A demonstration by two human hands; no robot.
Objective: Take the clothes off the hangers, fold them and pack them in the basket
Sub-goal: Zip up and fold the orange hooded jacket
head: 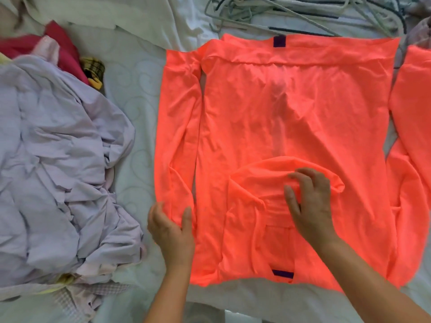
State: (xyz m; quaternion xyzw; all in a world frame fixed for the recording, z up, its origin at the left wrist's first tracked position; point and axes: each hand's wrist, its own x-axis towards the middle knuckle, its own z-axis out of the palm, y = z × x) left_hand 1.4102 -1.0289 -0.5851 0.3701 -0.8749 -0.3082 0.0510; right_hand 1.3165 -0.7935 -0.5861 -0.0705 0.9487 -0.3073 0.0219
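Neon-orange hooded top (279, 117) lies spread flat on the white quilted bed (133, 89), hem away from me and hood folded down onto the body nearest me — laid out that way, I judge, so it can be folded in clean panels. My left hand (171, 231) sits at the near end of the left sleeve (177, 127), thumb on top of the cloth and fingers at its outer edge, pinching the fabric; that reads as readying the sleeve to swing across the body. My right hand (310, 201) rests on the hood (263, 183), fingers loosely bent and spread, pressing it flat rather than gripping, which keeps the top from sliding. The right sleeve (410, 136) trails off to the side, not yet folded in. Emptied hangers (303, 17) are heaped beyond the hem, out of the way. A crumpled lilac garment (58, 159) waits at my left — the basket isn't in view.
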